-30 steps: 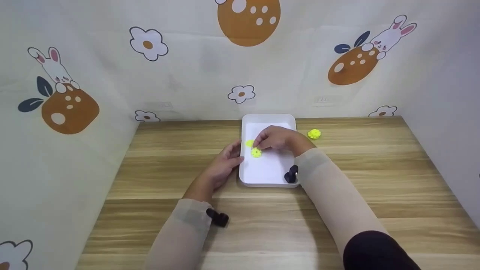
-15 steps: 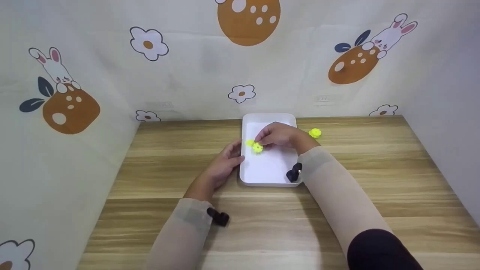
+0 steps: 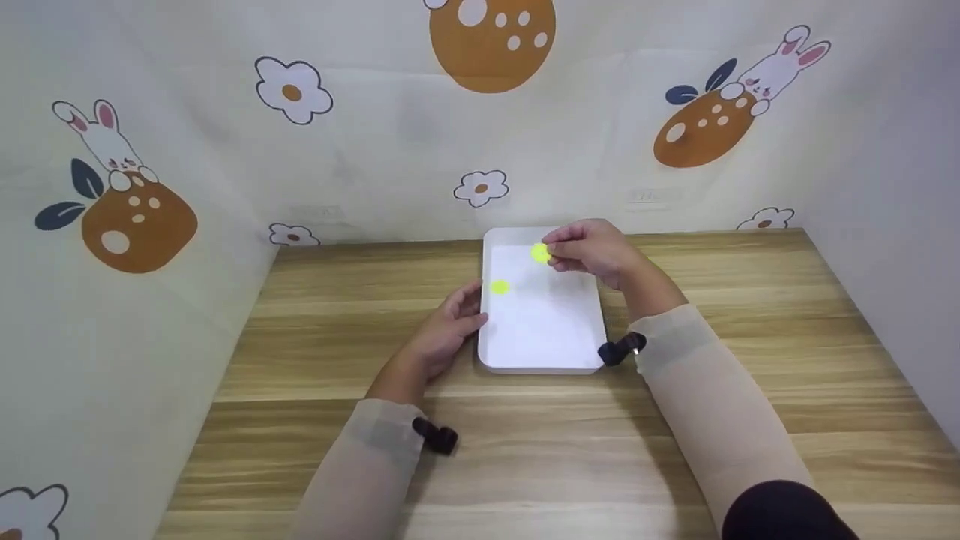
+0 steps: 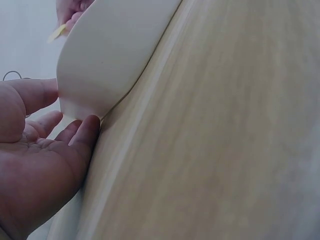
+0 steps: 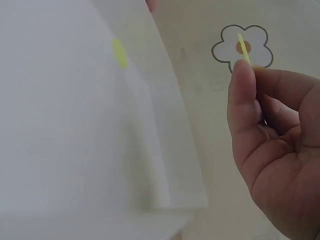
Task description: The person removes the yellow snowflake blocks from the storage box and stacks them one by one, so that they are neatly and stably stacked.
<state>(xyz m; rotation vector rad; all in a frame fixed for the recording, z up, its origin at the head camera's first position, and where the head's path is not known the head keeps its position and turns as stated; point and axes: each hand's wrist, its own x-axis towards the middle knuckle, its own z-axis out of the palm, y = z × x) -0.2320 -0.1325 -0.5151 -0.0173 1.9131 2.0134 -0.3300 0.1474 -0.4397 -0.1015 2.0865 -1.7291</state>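
A shallow white tray (image 3: 544,330) lies on the wooden table. My left hand (image 3: 446,330) holds its left side, with the thumb at the rim and fingertips low against the outer wall in the left wrist view. Between thumb and forefinger, my right hand (image 3: 592,251) pinches a yellow snowflake disc (image 3: 541,253) above the tray's far end. Edge-on, that disc (image 5: 243,47) looks thin in the right wrist view. Another flat yellow disc (image 3: 499,286) lies inside the tray by its left wall; the right wrist view also shows this yellow disc (image 5: 120,52).
The wood-grain table (image 3: 337,322) spreads around the tray. A patterned cloth backdrop (image 3: 390,135) rises behind it and at the sides. Small black cameras, such as the left one (image 3: 435,435), sit at both wrists.
My right hand has lifted the pinched disc and carried it toward the tray's far right. The yellow cluster on the table beyond the tray is now hidden by that hand. The left hand stays put.
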